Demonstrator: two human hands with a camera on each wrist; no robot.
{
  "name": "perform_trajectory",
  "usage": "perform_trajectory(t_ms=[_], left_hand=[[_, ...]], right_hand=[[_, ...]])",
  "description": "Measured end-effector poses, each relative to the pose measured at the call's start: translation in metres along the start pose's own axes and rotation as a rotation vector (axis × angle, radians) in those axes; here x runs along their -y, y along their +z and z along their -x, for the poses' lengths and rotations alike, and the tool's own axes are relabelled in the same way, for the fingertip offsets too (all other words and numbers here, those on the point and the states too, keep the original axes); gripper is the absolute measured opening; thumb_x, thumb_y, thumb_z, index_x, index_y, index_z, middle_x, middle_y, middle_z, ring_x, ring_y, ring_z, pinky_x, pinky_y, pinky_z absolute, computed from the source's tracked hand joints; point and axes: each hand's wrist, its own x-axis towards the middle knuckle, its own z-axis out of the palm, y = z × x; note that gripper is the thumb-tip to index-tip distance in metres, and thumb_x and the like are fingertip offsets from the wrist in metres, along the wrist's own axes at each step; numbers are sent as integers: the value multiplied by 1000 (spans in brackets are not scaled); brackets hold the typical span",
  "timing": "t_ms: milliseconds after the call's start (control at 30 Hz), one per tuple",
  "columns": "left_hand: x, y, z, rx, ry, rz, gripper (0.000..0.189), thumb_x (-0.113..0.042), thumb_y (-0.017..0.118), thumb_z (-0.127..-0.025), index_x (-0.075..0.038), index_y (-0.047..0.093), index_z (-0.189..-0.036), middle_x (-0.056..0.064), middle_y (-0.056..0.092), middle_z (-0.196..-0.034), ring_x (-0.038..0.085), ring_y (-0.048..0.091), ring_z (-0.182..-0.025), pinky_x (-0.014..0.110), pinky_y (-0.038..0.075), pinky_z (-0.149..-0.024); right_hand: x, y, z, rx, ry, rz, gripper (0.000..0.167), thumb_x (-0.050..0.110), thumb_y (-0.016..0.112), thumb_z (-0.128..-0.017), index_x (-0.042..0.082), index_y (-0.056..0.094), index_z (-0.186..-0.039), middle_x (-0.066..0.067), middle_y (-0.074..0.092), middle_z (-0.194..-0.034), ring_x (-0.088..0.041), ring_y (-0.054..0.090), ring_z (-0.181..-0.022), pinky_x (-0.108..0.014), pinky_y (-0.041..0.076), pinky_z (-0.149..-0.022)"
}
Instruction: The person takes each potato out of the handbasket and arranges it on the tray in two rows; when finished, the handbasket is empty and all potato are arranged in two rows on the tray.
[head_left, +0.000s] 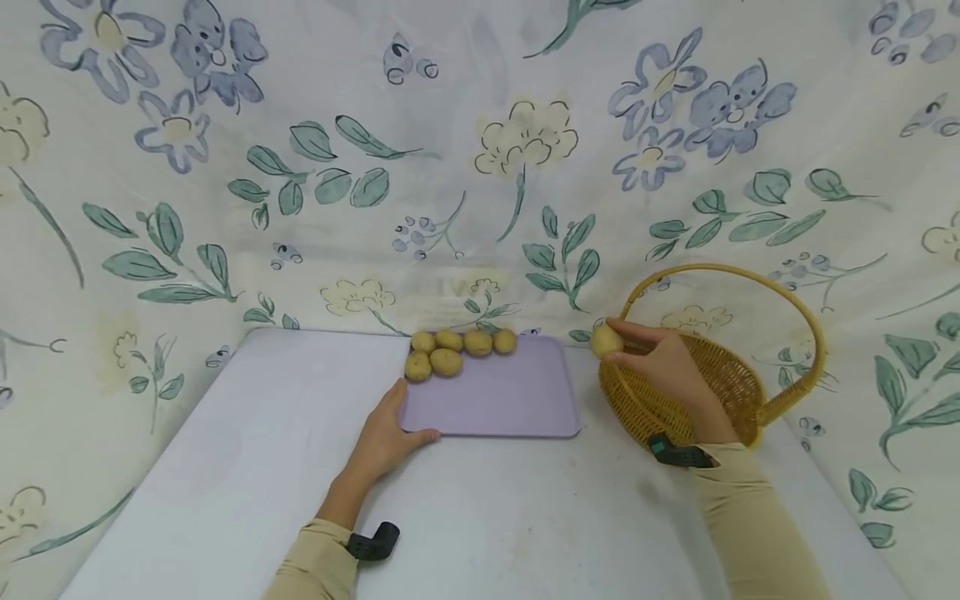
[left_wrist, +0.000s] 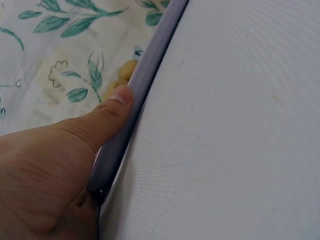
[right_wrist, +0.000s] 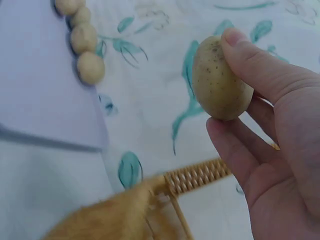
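Note:
My right hand [head_left: 663, 367] pinches a potato [right_wrist: 220, 77] between thumb and fingertips, up over the left rim of a wicker basket [head_left: 637, 408]. Small dark specks dot its yellowish skin. To the left, a lilac tray [head_left: 510, 400] lies on the table, with several potatoes [head_left: 447, 362] grouped in its far left corner. My left hand [head_left: 382, 437] rests around the tray's near left corner, thumb straight along the front rim and fingers stretched up the left side. In the left wrist view the thumb [left_wrist: 112, 107] touches the rim; the other fingers are mostly hidden.
The basket's tall arched handle [head_left: 813, 333] rises at the right, behind and beside the right hand. A floral cloth [head_left: 450, 250] hangs along the far edge of the white table [head_left: 495, 517].

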Motion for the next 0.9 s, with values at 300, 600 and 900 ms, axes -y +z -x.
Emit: perform_trajectory(t_ms=[300, 600, 900], left_hand=[[2, -1, 1, 6, -5, -7, 118, -43, 85, -81, 6, 13, -161, 26, 17, -168, 44, 18, -156, 54, 19, -129], [1, 1, 1, 4, -9, 16, 118, -43, 86, -81, 6, 14, -161, 26, 18, -168, 44, 19, -156, 54, 19, -129], [2, 1, 2, -14, 10, 8, 117, -44, 86, -80, 6, 16, -160, 27, 19, -168, 45, 20, -155, 55, 21, -128]], right_hand=[[11, 37, -13, 56, 25, -91, 61, 20, 81, -89, 11, 58, -145, -11, 56, -151, -28, 66, -124, -17, 59, -89], [17, 73, -29, 32, -35, -127, 61, 13, 83, -86, 3, 60, -142, -14, 59, -147, -35, 63, -128, -25, 60, -94], [17, 103, -41, 18, -40, -145, 62, 16, 85, -83, 7, 63, -140, -10, 60, -147, -31, 61, -133, -27, 59, -96]])
